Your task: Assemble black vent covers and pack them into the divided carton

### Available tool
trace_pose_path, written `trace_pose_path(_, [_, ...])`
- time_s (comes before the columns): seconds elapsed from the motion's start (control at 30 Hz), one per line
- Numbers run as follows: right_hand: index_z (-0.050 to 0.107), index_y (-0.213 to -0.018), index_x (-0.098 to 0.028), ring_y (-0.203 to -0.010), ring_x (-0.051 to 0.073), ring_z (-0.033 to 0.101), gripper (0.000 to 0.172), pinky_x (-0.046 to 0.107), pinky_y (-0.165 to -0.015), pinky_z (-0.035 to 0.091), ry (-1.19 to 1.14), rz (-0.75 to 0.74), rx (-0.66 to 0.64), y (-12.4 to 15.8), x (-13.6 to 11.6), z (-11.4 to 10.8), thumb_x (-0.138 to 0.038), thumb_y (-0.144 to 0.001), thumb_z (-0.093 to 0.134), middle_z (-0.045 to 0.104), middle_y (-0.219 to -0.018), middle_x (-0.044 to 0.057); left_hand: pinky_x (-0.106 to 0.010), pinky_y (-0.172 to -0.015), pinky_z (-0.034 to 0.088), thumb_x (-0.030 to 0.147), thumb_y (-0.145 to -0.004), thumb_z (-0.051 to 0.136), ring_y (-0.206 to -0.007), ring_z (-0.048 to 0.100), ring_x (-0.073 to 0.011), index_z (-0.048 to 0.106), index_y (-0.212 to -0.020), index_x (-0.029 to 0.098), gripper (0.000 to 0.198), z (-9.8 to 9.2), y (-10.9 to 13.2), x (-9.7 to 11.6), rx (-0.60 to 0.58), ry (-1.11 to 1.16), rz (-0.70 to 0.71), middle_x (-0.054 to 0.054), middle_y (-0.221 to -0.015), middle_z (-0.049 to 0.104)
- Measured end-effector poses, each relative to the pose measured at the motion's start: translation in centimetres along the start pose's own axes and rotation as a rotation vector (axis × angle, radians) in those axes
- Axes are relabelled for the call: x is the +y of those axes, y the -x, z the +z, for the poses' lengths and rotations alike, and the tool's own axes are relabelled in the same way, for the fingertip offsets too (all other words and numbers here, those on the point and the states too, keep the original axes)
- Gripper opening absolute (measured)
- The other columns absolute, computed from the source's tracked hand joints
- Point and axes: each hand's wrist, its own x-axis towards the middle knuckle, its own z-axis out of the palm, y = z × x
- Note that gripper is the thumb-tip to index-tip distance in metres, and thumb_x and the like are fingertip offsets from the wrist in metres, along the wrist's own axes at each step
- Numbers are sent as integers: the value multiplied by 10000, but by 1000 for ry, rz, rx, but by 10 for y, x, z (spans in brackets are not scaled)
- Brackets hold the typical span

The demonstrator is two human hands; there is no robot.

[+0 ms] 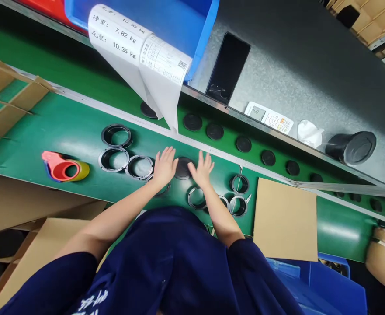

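Both my hands lie flat on the green work surface [67, 127], fingers stretched out. My left hand [164, 166] and my right hand [202, 169] press on either side of a round black disc [182, 167] between them. Several black rings lie around: one ring [116, 135] and a second ring [113, 159] to the left, a third ring [140, 166] by my left wrist. More rings [239, 183] lie to the right of my right forearm, another ring [197, 197] under it.
A red tape dispenser [63, 168] lies at the left. A cardboard sheet [286, 218] lies at the right. Black discs [215, 131] ride a back strip. A blue bin [166, 22] with paper labels, a phone [228, 68], a remote [269, 117] sit above. A co-worker's hand [380, 253] is far right.
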Motion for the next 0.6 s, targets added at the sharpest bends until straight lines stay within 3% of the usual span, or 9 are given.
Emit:
trace_pose_path(0.07, [336,-1626,-147,-1565,313,265,672,569,-1240,238,-118,102,171,-2,22,-13,-516,-1064,313,310,-1666,229,-601,-1302,63,387,-1030,442,-1590,231,-347,423,-1586,80,635,21,-17,11,0,-140,170,-186,-1664,351])
trace_pose_path(0.13, [504,-1506,-116,-1470,271,419,603,491,-1211,328,-225,143,221,-6,41,-24,-453,-1080,241,502,-1533,223,-609,-1301,6,463,-1018,475,-1596,207,-354,359,-1624,93,719,44,-23,11,-94,-217,270,-179,-1678,317])
trace_pose_path(0.23, [664,-1286,-127,-1381,258,508,478,466,-1210,336,-389,186,150,-31,51,-33,-395,-1065,335,633,-1388,189,-641,-1284,-46,506,-1008,488,-1585,237,-365,335,-1637,113,757,73,-20,-3,-242,-276,309,-176,-1675,317])
trace_pose_path(0.3, [705,-1147,-159,-1370,237,521,311,428,-1210,347,-569,275,83,-69,41,-33,-331,-1025,476,670,-1342,149,-665,-1269,-70,502,-1008,492,-1583,241,-369,326,-1641,130,753,82,-18,-11,-247,-285,303,-177,-1681,297])
trace_pose_path(0.37, [698,-1032,-183,-1251,202,613,173,355,-1106,463,-735,382,28,-120,21,-28,-293,-989,571,725,-1205,104,-669,-1264,-75,467,-1016,493,-1574,268,-363,348,-1634,145,712,81,-17,-15,-219,-252,302,-180,-1676,312])
trace_pose_path(0.43, [649,-930,-184,-947,170,714,145,291,-860,572,-823,478,-13,-174,-5,-19,-306,-990,598,738,-938,55,-675,-1257,-83,416,-1029,482,-1563,299,-358,395,-1616,170,642,73,-16,-17,-185,-169,276,-171,-1661,355])
trace_pose_path(0.5, [570,-825,-187,-626,138,667,220,243,-615,544,-879,563,-41,-220,-30,-10,-310,-1005,596,646,-683,-5,-680,-1257,-64,380,-1030,486,-1555,315,-358,457,-1579,188,582,60,-18,-21,-142,-29,209,-159,-1638,410])
trace_pose_path(0.6, [442,-716,-223,-413,91,511,333,185,-444,403,-991,647,-72,-254,-57,-4,-253,-1008,601,501,-496,-70,-607,-1289,128,373,-957,613,-1500,409,-357,622,-1421,211,491,36,-29,-33,-47,301,-11,-153,-1537,551])
